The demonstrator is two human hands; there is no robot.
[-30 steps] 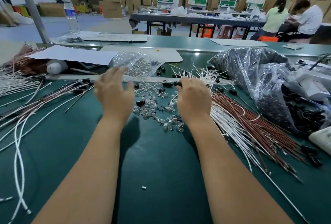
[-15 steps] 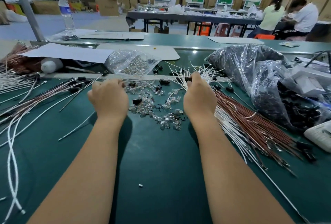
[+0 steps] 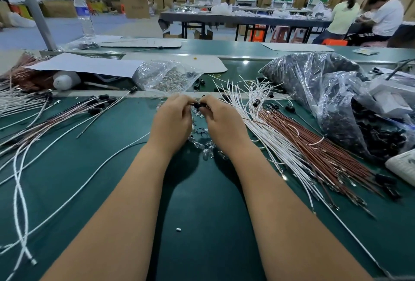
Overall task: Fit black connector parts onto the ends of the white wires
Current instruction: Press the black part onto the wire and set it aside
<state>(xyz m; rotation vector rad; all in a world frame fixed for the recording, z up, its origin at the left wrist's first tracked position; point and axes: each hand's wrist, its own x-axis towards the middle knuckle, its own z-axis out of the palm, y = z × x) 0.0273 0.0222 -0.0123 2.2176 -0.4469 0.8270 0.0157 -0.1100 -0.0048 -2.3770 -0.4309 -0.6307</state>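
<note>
Both hands meet at frame centre, just below the belt's far edge. Left hand [image 3: 173, 121] and right hand [image 3: 221, 121] both pinch one black connector [image 3: 197, 106] between their fingertips, so it sits dead between them, equally near each. Its long axis looks left-right (small, partly hidden). No wire end visible in it; white wires [image 3: 265, 128] lie just right, nearer the right hand.

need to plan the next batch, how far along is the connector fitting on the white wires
Done: wires on the left already carry black ends. In hand: left hand and right hand pinch one black connector between their fingertips. Left: the fanned bundle of white wires on the right has bare tips, and a bag of black parts looks nearly full. Much remains.
</note>
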